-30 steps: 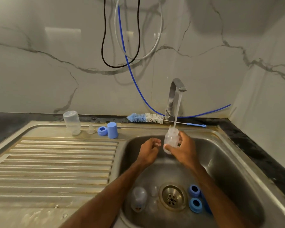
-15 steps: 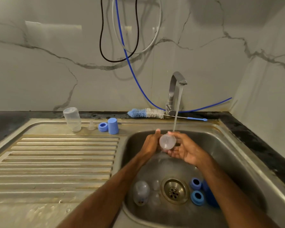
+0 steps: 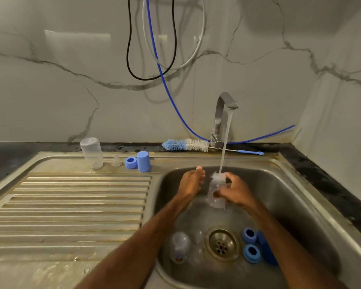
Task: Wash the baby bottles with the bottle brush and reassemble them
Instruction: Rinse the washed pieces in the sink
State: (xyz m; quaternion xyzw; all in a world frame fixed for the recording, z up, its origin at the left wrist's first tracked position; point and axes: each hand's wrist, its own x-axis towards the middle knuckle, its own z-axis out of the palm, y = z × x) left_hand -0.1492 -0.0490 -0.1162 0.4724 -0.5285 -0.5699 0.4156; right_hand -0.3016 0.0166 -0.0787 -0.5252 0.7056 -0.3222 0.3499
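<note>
Right hand [image 3: 237, 192] has turned bottle [image 3: 215, 202] upright — under the stream [image 3: 226, 140].

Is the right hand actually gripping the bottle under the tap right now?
Touching. The head view shows the right hand with its fingers and thumb curled round the clear baby bottle under the running water.

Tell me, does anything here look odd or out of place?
Loose hoses dangle down the wall over the tap, the blue one running on behind it. Brownish stains streak the drainboard. Nothing looks spilled or broken.
</note>
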